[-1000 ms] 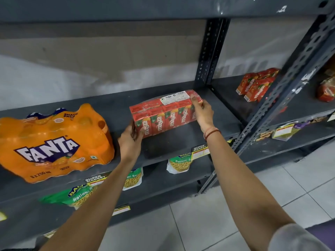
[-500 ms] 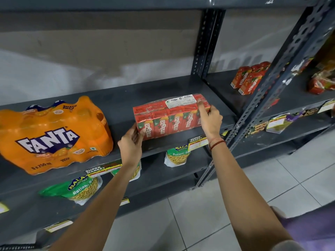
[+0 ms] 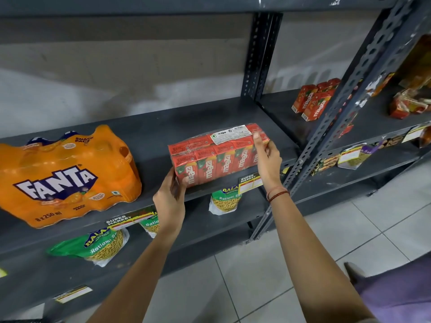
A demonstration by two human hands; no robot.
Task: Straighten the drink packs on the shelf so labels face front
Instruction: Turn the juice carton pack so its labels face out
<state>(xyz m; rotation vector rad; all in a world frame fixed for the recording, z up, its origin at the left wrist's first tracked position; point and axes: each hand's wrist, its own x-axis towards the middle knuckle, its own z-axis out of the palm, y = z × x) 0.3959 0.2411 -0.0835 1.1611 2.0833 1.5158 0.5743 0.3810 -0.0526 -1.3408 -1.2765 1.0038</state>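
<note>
The dark grey metal shelf (image 3: pixel 149 122) runs across the frame against a bare, patchy wall, with pale floor tiles at five o'clock. At nine o'clock sits the orange Fanta pack (image 3: pixel 67 176), its logo already facing outward, apparently squared. At the centre, near the shelf's front lip, stands the red Maaza carton pack (image 3: pixel 217 155), labels forward but slightly angled. The left hand (image 3: pixel 170 199) grips its lower left corner while the right hand (image 3: pixel 268 159) clasps its right end, fingers over the top; holding both ends likely lets the person swivel it parallel to the edge. Loose Maaza cartons (image 3: pixel 312 99) stand at two o'clock.
</note>
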